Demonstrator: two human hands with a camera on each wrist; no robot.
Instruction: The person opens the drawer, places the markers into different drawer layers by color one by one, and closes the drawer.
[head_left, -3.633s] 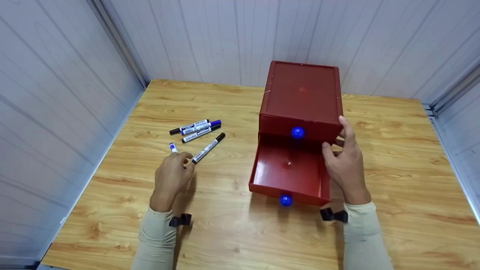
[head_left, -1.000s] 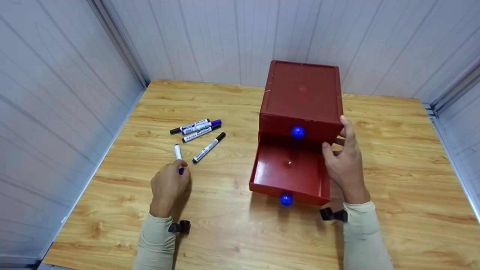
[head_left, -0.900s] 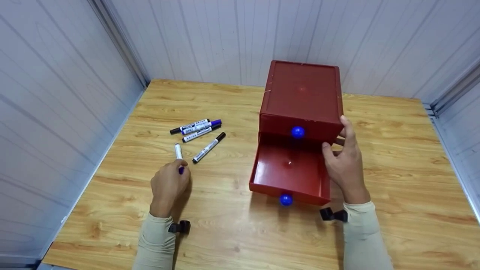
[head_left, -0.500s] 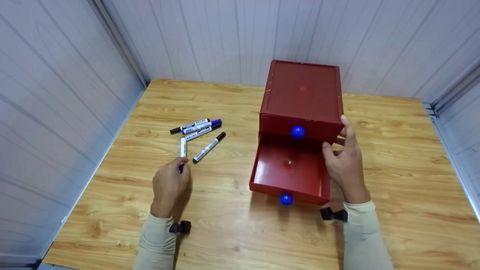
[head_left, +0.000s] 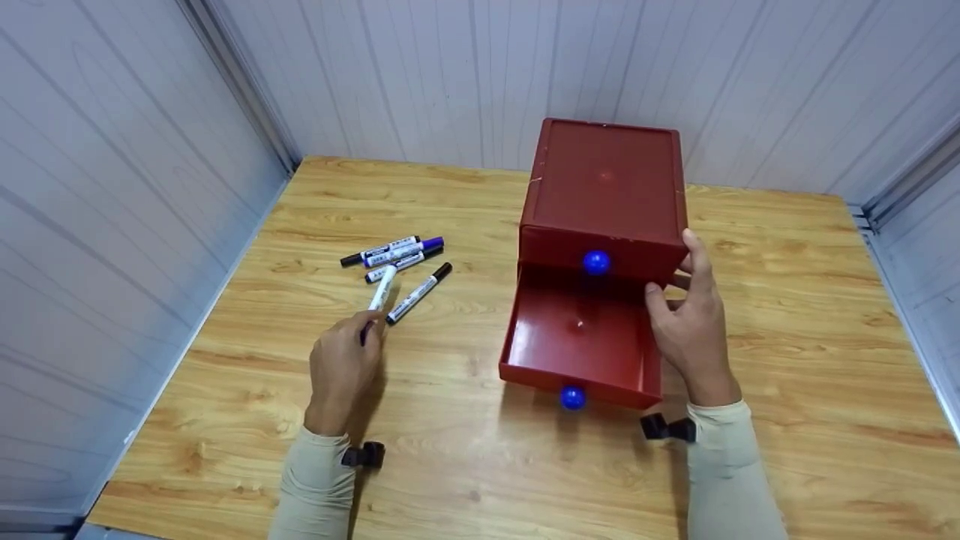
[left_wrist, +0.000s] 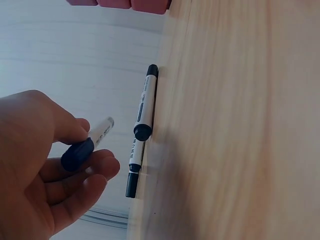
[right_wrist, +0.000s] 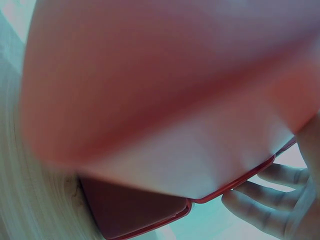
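Note:
In the head view my left hand (head_left: 345,367) pinches a white marker (head_left: 383,289) by its blue-capped end, its other end tilted away toward the pile. The left wrist view shows this blue cap (left_wrist: 77,155) between thumb and fingers. My right hand (head_left: 690,337) grips the right front edge of a red two-drawer box (head_left: 607,187), thumb at the front and fingers along the side. Its lower drawer (head_left: 577,345) is pulled out with nothing inside; the upper one, with a blue ball knob (head_left: 596,262), is pushed in. The drawer's blurred red wall (right_wrist: 150,125) fills much of the right wrist view.
A black-capped marker (head_left: 418,294) lies just right of the held one. Behind it are several more markers (head_left: 394,253) in a loose pile, one with a purple-blue cap. Pale panelled walls (head_left: 420,82) enclose the wooden table (head_left: 465,457) at the back and sides.
My left hand has taken hold of the blue-capped marker. The marker's far end has swung right and up, now overlapping the pile. My right hand and the red box have stayed put.

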